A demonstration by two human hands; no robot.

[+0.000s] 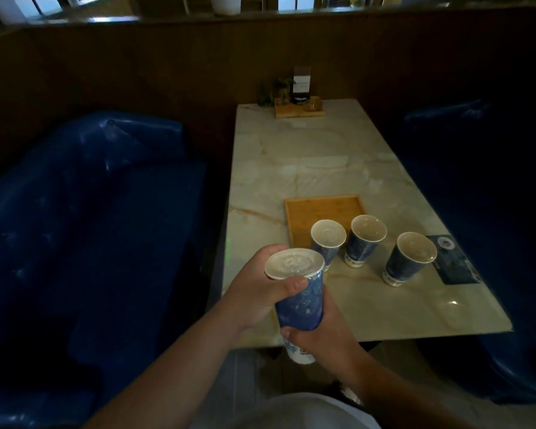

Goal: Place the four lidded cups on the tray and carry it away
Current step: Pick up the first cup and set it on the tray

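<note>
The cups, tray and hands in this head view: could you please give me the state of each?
Held cup: lidded, lifted, gripped by both hands.
Three table cups: lidded, upright, off the tray.
Tray: empty, on the table.
Left hand: grips cup's upper body.
Right hand: grips cup's base.

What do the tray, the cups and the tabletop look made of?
Tray: probably bamboo or light wood, matte, with visible straight grain. Held cup: likely printed paper, blue patterned wall, with a glossy clear film or plastic lid. Tabletop: marble or a marble-look slab, polished, veined, with reflections.
</note>
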